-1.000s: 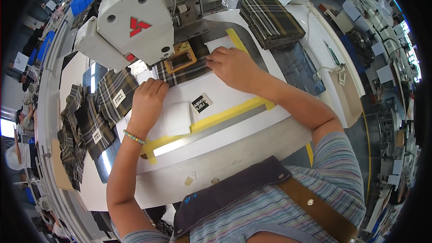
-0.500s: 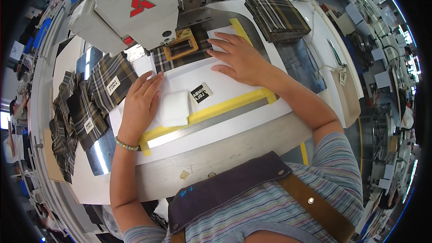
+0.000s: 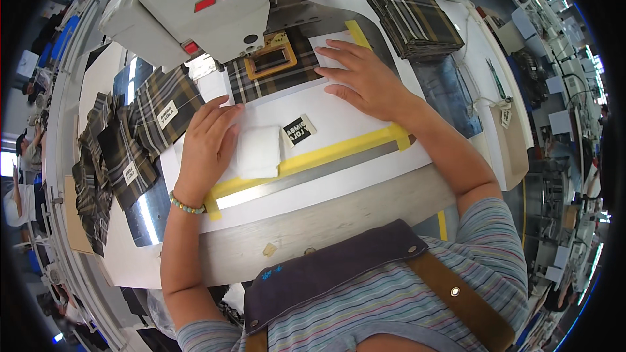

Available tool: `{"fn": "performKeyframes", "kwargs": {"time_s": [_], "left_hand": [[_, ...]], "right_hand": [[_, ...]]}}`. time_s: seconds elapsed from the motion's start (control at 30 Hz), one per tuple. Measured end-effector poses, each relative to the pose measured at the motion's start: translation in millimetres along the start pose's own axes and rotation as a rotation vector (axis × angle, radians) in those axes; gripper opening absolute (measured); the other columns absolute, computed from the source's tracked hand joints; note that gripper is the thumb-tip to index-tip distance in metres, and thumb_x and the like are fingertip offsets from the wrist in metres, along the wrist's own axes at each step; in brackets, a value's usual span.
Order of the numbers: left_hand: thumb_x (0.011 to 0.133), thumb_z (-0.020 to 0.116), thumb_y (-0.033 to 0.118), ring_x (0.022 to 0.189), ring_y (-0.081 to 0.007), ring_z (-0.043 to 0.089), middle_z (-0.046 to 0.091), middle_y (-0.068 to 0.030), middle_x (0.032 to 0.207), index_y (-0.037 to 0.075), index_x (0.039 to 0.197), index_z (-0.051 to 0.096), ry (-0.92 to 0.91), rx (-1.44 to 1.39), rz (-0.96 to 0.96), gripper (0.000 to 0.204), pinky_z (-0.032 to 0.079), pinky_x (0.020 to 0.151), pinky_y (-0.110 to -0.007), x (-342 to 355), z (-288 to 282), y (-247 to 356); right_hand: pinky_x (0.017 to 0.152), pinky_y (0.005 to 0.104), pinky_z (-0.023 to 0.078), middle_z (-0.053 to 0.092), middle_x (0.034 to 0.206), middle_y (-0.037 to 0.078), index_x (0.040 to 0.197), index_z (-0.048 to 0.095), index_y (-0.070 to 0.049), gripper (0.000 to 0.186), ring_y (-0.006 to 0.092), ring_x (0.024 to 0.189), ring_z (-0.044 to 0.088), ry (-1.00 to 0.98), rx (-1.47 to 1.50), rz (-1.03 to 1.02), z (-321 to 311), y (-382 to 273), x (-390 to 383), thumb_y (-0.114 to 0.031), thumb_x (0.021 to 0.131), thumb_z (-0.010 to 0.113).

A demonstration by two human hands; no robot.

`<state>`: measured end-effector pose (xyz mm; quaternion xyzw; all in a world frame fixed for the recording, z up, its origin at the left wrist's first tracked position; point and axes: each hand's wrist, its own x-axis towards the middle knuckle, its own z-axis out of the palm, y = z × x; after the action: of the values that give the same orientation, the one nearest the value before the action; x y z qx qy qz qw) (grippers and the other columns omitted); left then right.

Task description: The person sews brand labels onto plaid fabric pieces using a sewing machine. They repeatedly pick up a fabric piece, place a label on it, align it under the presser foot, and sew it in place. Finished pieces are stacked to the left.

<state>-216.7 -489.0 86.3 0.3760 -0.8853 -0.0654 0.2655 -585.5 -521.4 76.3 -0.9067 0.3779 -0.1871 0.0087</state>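
Note:
A dark plaid fabric piece (image 3: 301, 52) lies on a white sheet edged with yellow tape (image 3: 313, 155), under the sewing machine head (image 3: 208, 6). An amber rectangular clamp frame (image 3: 292, 64) rests on the fabric. My right hand (image 3: 365, 81) lies open at the fabric's right edge, fingers spread and fingertips touching it or just beside it. My left hand (image 3: 212, 140) is open too, fingers stretched near the fabric's lower left corner, holding nothing. Between my hands are a folded white cloth pad (image 3: 258, 151) and a black woven label (image 3: 298, 130) with a pale edge.
Plaid pieces with white labels (image 3: 168, 112) lie loosely heaped at the left. A stack of plaid pieces (image 3: 417, 23) stands at the back right. Thread snips (image 3: 495, 78) and a tied tag (image 3: 505, 116) lie on the table's right side.
The whole view has shifted slightly, so the scene sits a little further right. Both hands keep nearly the same places beside the fabric.

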Motion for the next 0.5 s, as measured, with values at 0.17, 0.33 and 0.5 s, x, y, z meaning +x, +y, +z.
{"fn": "performKeyframes", "kwargs": {"time_s": [0.17, 0.33, 0.5], "left_hand": [[0.090, 0.069, -0.007, 0.129, -0.0396, 0.064, 0.074, -0.0149, 0.121, 0.003, 0.131, 0.068, 0.097, -0.006, -0.020, 0.042, 0.053, 0.107, -0.049, -2.2, 0.0, -4.5], [0.089, 0.069, -0.007, 0.129, -0.0394, 0.064, 0.074, -0.0157, 0.122, 0.002, 0.133, 0.068, 0.052, 0.024, 0.017, 0.045, 0.054, 0.106, -0.048, 3.1, 3.0, 0.2], [0.090, 0.067, -0.008, 0.132, -0.0395, 0.062, 0.072, -0.0167, 0.126, 0.002, 0.136, 0.066, -0.038, -0.023, -0.054, 0.048, 0.052, 0.108, -0.048, -0.4, 0.7, 0.7]], "right_hand": [[0.125, 0.0484, 0.035, 0.055, 0.160, 0.012, 0.138, 0.072, -0.007, 0.042, 0.0332, 0.154, 0.041, 0.061, 0.063, 0.018, -2.2, 0.3, 1.1, -0.034, 0.107, 0.065], [0.125, 0.0482, 0.035, 0.058, 0.157, 0.013, 0.137, 0.073, -0.008, 0.042, 0.0325, 0.153, 0.042, 0.048, 0.014, -0.025, 2.2, -0.1, 0.3, -0.037, 0.108, 0.065], [0.124, 0.0486, 0.036, 0.059, 0.156, 0.013, 0.137, 0.073, -0.007, 0.042, 0.0328, 0.153, 0.043, 0.033, 0.041, -0.040, 3.9, 1.9, -0.9, -0.036, 0.108, 0.065]]}}
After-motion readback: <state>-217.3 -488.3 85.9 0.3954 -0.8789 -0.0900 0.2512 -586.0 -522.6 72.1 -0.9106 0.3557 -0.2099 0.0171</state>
